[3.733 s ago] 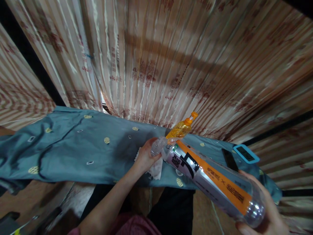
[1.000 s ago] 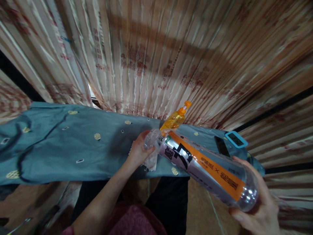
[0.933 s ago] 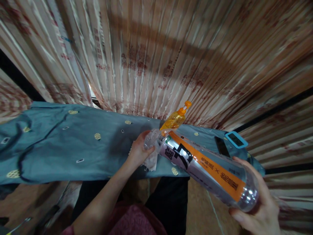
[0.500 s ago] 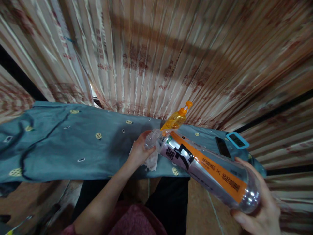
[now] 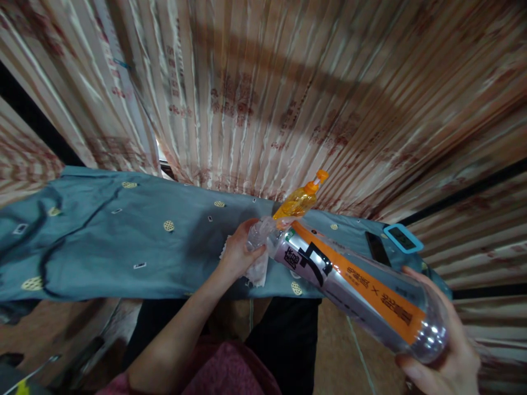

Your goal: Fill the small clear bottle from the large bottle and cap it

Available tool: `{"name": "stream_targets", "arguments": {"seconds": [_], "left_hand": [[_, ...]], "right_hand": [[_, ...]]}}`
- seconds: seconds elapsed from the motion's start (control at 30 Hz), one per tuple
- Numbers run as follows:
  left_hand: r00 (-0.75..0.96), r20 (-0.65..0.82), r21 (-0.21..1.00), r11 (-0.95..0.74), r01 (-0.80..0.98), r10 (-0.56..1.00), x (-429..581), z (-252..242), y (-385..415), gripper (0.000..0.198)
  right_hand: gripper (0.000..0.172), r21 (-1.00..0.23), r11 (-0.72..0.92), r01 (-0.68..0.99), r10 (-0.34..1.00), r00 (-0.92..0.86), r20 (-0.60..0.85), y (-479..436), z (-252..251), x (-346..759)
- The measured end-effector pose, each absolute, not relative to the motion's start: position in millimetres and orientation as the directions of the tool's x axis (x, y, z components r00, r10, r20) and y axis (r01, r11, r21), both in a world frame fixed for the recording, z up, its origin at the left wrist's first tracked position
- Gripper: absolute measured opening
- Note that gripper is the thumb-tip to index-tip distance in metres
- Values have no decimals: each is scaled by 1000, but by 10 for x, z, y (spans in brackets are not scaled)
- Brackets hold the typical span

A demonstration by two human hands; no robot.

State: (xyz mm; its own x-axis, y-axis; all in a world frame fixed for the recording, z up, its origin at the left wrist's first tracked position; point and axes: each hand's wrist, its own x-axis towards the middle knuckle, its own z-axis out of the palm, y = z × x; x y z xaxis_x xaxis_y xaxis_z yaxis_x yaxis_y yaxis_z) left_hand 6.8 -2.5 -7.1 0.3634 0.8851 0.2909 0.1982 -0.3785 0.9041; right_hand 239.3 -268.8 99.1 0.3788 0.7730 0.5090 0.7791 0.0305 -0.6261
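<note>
A large clear plastic bottle (image 5: 349,280) with an orange and silver label lies tilted across my view, its base toward me on the right. My right hand (image 5: 448,345) is closed around that base. At the bottle's mouth end, my left hand (image 5: 239,249) grips a clear plastic piece (image 5: 259,233); whether it is separate from the bottle's neck is hard to make out. Beneath my left hand a whitish cloth or tissue (image 5: 258,271) rests on the table. Just behind the mouth end is an orange pump bottle (image 5: 297,203) with yellow-orange liquid.
A grey-green cloth with pineapple prints covers the narrow table (image 5: 102,236). Toward its right end lie a dark phone-like slab (image 5: 376,247) and a light-blue framed display (image 5: 403,238). A pleated, patterned curtain (image 5: 247,109) hangs behind the table. My legs (image 5: 284,340) are below its front edge.
The whole view has shifted slightly, so things appear a little farther right. Both hands keep the same hold, and the bottle stays at much the same tilt.
</note>
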Motion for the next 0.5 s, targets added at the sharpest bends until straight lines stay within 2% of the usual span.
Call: {"name": "stream_targets", "arguments": {"seconds": [0.1, 0.3, 0.5], "left_hand": [[359, 303, 906, -383, 178, 883, 69, -68, -31, 62], [367, 301, 912, -378, 158, 880, 73, -68, -38, 61], [372, 328, 902, -405, 151, 869, 71, -96, -22, 60]], "right_hand": [[88, -653, 46, 756, 761, 397, 513, -2670, 1049, 2399], [81, -620, 104, 778, 754, 345, 559, -2607, 1110, 2371], [90, -590, 75, 804, 741, 351, 573, -2602, 1106, 2372]]}}
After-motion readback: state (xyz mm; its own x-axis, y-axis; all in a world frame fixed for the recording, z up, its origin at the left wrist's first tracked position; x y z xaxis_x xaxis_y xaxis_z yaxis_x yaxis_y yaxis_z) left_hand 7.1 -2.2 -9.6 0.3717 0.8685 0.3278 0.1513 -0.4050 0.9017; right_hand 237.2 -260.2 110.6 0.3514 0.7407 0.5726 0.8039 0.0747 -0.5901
